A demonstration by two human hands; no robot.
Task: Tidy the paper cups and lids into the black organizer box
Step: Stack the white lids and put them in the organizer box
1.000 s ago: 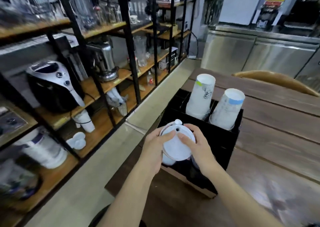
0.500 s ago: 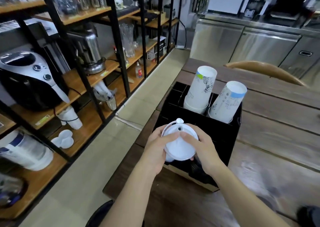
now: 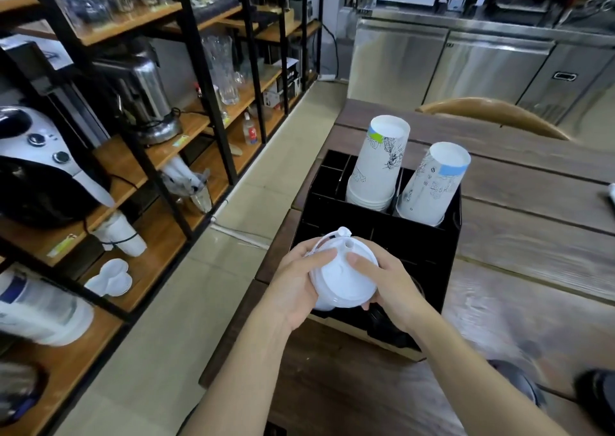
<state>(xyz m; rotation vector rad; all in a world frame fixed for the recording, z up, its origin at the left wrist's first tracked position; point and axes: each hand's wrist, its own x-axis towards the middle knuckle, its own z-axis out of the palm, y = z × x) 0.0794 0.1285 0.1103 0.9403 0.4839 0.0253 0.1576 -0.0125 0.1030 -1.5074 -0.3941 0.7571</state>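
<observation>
Both hands have kept their grip on the stack of white lids (image 3: 342, 277) since a second ago, and the stack remains above the near left part of the black organizer box (image 3: 429, 256), barely shifted relative to it. The left hand (image 3: 299, 284) wraps the stack's left side with its thumb laid across the top lid, and the right hand (image 3: 387, 284) clasps the right side, thumb also on top, so the fingers of both are closed around the lids. A small plug tab sticks up at the far edge of the top lid. In the box's 2 far compartments stand 2 upside-down stacks of paper cups: the left stack (image 3: 379, 164) with a green and blue patch, the right stack (image 3: 432, 184) with a light blue band, leaning slightly right. The box sits on the wooden table (image 3: 532, 222), close to its left edge. A shelving rack (image 3: 186, 69) with appliances and glassware stands at left.
</observation>
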